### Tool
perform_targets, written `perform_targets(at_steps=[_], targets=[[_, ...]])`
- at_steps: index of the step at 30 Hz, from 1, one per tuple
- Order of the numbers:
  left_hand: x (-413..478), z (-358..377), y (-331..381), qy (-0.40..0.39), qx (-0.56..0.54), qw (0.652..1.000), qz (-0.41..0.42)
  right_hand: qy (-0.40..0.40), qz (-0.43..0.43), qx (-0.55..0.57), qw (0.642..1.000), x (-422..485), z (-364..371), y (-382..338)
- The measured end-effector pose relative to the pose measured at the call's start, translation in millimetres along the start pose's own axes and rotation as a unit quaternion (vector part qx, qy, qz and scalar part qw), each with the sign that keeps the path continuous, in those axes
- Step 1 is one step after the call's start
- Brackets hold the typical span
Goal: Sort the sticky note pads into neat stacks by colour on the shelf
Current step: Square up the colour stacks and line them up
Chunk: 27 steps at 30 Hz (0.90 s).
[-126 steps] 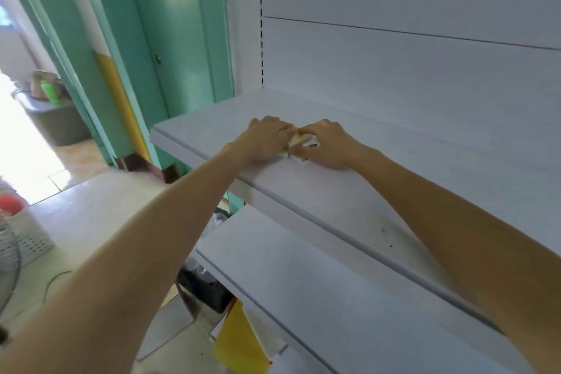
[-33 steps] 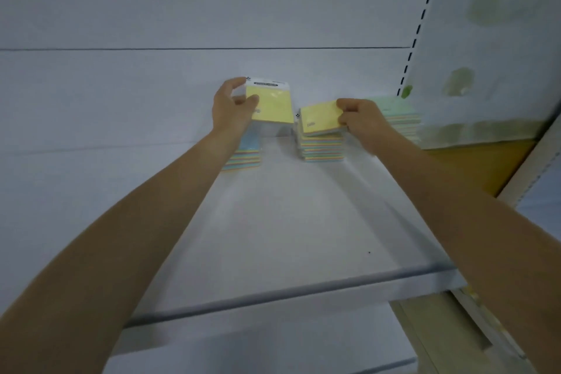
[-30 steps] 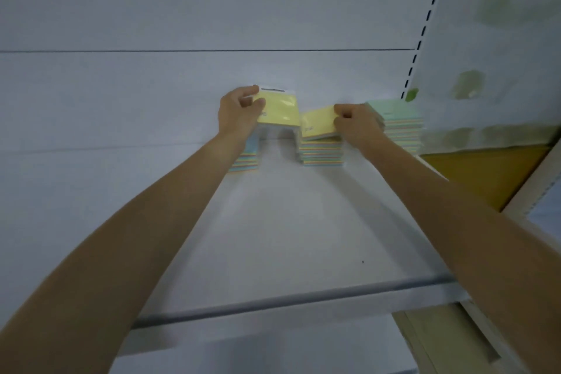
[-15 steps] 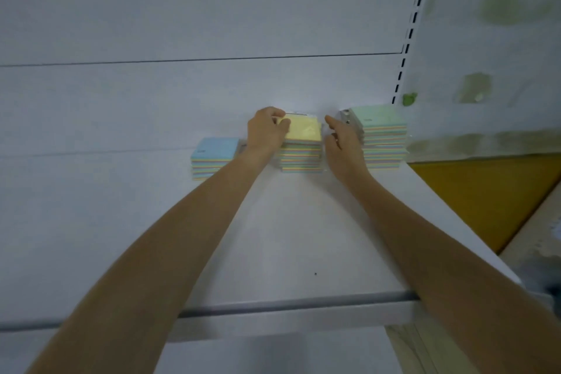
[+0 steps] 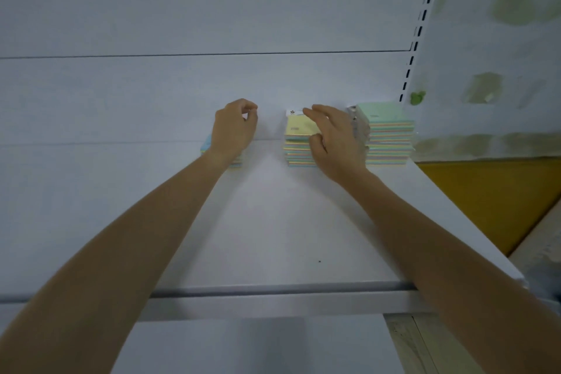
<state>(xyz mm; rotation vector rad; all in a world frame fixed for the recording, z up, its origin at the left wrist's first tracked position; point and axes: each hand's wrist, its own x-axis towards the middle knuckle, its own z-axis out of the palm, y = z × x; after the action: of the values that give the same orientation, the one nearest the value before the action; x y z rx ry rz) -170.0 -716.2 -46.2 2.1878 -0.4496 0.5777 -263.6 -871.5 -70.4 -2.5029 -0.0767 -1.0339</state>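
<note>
Our two hands reach across the shelf to the sticky note stacks at its back.

Nearest us runs the shelf's front lip, then bare white board under both forearms. Our left hand hangs over the blue-topped stack, fingers curled loosely, gripping nothing. Our right hand rests spread against the yellow-topped stack, fingers open on its top and side. Just beside it, farthest right, stands the green-topped stack, against the back panel.
</note>
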Motion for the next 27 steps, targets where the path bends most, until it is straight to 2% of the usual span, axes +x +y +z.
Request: perform_targets(at_steps=[6,11,14,19,27], targets=[[4.3,-47.4,-43.1,0.016,0.017,1.0,-0.003,-0.035,-0.033,-0.023,0.999,13.0,14.9,-24.8],[1.2,-63.1,-79.5,0.016,-0.003,1.0,-0.013,-0.032,0.012,0.037,0.999,27.6,42.6,-70.3],[-0.1,-60.5,-97.6,0.004,-0.032,0.999,-0.025,-0.07,0.03,0.069,0.995,31.3,68.5,-90.5],[-13.0,-50.7,-111.0,-0.09,-0.097,0.989,-0.069,-0.138,0.097,0.069,0.983,17.3,93.6,-89.9],[-18.6,-51.1,-110.7,-0.203,-0.068,0.977,0.009,-0.183,0.142,0.07,0.97,13.6,95.9,-76.4]])
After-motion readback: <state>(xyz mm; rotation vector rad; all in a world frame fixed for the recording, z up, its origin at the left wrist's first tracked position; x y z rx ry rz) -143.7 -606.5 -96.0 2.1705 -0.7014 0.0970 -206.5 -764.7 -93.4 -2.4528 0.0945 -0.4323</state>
